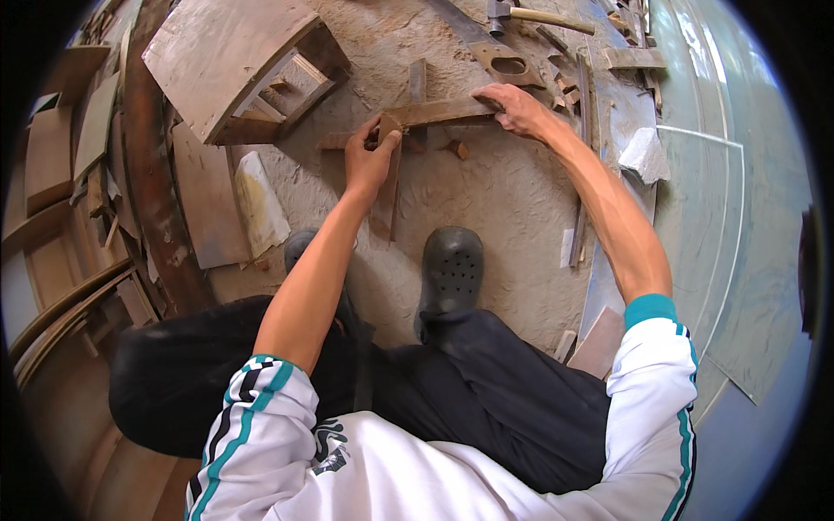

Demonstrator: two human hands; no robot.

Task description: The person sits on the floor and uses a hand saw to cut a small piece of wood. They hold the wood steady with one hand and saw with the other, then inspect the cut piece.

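- Dusty, sawdust-strewn workshop floor [486,200] littered with offcuts;
- left hand [369,161] clamped on the corner of a brown L-shaped wooden frame piece [434,113] (joint hidden under fingers);
- right hand [517,108] presses flat on its far end, fingertips partly hidden;
- wooden-handled hammer [530,15] cut off at top.

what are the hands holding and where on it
Both hold wooden strips joined at a corner. The left hand grips the upright strip near its top, by the joint. The right hand presses on the right end of the cross strip.

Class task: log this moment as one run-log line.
left hand: grips joined brown wooden strips | right hand: presses same | nearby: wooden-handled hammer
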